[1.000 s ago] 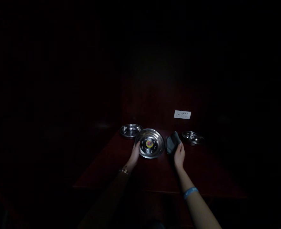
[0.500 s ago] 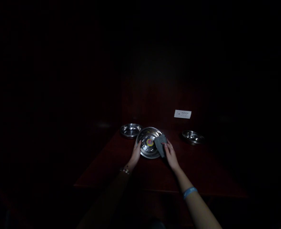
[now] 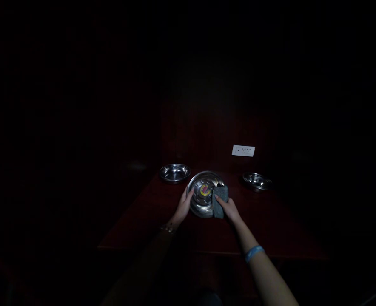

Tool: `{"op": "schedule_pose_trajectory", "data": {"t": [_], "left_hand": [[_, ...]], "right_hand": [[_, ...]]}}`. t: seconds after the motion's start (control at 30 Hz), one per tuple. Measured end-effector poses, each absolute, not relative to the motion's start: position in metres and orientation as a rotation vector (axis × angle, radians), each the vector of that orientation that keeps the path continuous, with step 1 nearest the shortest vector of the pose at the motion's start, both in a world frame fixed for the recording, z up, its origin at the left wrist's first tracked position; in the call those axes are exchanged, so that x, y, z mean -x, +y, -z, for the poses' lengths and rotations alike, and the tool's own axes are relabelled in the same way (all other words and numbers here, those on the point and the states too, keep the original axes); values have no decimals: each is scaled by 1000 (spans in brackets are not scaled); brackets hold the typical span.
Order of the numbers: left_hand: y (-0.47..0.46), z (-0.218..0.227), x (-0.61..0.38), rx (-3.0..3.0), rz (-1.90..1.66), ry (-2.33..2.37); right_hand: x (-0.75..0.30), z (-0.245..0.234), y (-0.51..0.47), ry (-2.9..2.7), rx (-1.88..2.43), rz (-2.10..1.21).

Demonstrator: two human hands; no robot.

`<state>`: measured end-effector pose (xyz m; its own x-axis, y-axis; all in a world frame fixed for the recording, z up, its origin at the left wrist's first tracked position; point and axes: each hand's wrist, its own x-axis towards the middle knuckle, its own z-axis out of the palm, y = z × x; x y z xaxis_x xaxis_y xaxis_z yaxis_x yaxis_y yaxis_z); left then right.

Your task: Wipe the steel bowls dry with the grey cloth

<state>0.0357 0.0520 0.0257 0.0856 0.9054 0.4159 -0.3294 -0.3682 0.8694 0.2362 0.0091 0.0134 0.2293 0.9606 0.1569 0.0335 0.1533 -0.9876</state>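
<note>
At ten o'clock from our work sits a second dish [image 3: 175, 173]. Our left hand [image 3: 183, 208] is clamped on the metal dish [image 3: 202, 200] at its nine o'clock rim, above the table [image 3: 149, 225]. We judge it light, stiff, smooth enough to slip and hard to break; the rim seems the best hold. At four o'clock our right hand [image 3: 231, 209] pinches the cloth [image 3: 220, 206], likely soft and limp, against it. A third dish [image 3: 257, 182] lies towards two o'clock.

From here I count three dishes [image 3: 201, 209] [image 3: 175, 174] [image 3: 257, 182], two hands [image 3: 183, 207] [image 3: 232, 210], one cloth [image 3: 218, 209], two bracelets [image 3: 168, 229] [image 3: 254, 253], one sticker [image 3: 205, 190], one table [image 3: 200, 238], one socket panel [image 3: 243, 151].
</note>
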Motion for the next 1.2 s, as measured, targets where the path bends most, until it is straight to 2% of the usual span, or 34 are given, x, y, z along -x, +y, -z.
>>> {"op": "schedule_pose_trajectory", "data": {"t": [0.1,0.27,0.53,0.97,1.2], "left_hand": [[46,-32,-34,-1381,-1514,621],[40,-36,-36,-1428,-1465,594],[29,-27,-41,-1502,-1029,590],[25,-27,-42,-1594,-1046,510],[25,-24,-47,-1570,-1164,613]], "right_hand": [[-237,-10,11,-1064,1156,-1081],[-237,-8,15,-942,1133,-1068],[-244,-6,17,-738,1015,-1057],[-235,-16,10,-725,882,-1298],[-228,-15,10,-887,957,-1216]]}}
